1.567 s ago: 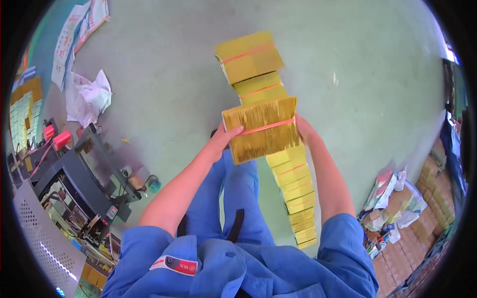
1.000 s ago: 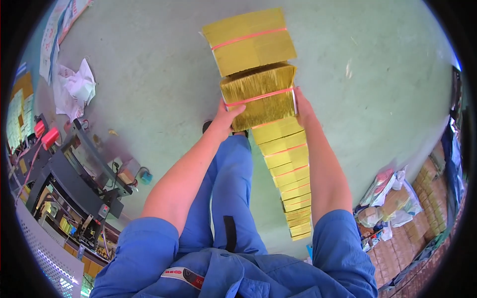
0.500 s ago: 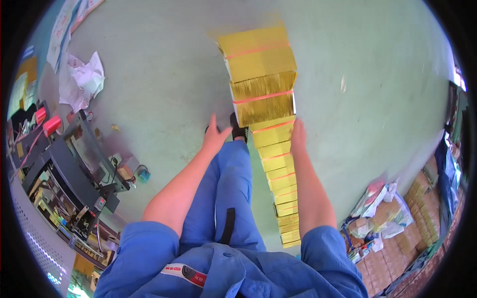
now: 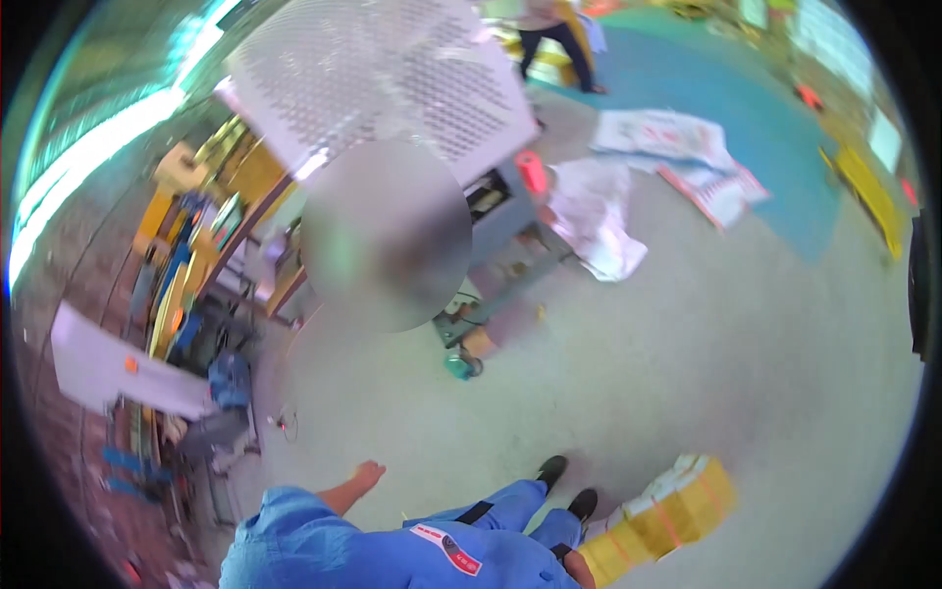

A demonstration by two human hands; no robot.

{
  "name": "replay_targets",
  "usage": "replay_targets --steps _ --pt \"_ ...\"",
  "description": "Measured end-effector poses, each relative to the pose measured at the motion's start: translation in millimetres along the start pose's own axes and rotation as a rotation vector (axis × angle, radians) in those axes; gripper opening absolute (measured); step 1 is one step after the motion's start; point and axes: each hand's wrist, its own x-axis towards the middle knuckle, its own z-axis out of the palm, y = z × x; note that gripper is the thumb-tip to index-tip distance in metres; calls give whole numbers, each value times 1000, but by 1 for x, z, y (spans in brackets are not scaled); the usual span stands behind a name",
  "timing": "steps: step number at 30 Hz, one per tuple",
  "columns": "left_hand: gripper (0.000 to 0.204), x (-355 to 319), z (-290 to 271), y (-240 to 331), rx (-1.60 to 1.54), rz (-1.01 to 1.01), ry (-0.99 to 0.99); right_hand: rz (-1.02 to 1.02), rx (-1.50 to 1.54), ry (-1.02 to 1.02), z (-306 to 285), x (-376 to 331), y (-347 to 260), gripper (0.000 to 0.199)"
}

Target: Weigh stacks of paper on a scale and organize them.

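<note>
My left hand (image 4: 365,478) hangs free at my side over the grey floor, holding nothing, its fingers loosely apart. My right hand is out of sight below the lower edge. A stack of yellow paper bundles (image 4: 669,510) tied with red bands lies on the floor at the lower right, just past my black shoes (image 4: 569,488). Neither hand touches the stack. My blue work clothes (image 4: 392,545) fill the bottom of the view.
A machine with a white perforated panel (image 4: 392,79) and a cluttered frame (image 4: 196,294) stands to the left. White sacks (image 4: 599,226) and printed sheets (image 4: 687,157) lie on the floor beyond. Another person (image 4: 549,29) stands far off on a blue-green floor area (image 4: 746,98).
Both hands have let go of the bundle set on the stack. The view has swung away to the left, so the stack now sits at the lower right and the machine fills the left.
</note>
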Motion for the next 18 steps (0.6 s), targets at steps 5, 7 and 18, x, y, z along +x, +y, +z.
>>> replay_targets --steps 5,7,18 --pt "41 -102 175 -105 -598 370 -374 -186 -629 -207 -59 76 -159 59" --pt "41 -119 216 -102 -741 309 -315 -220 -882 -291 -71 88 -212 57" --pt "43 -49 164 -225 -1152 -285 20 -500 -1920 -711 196 213 -458 48"
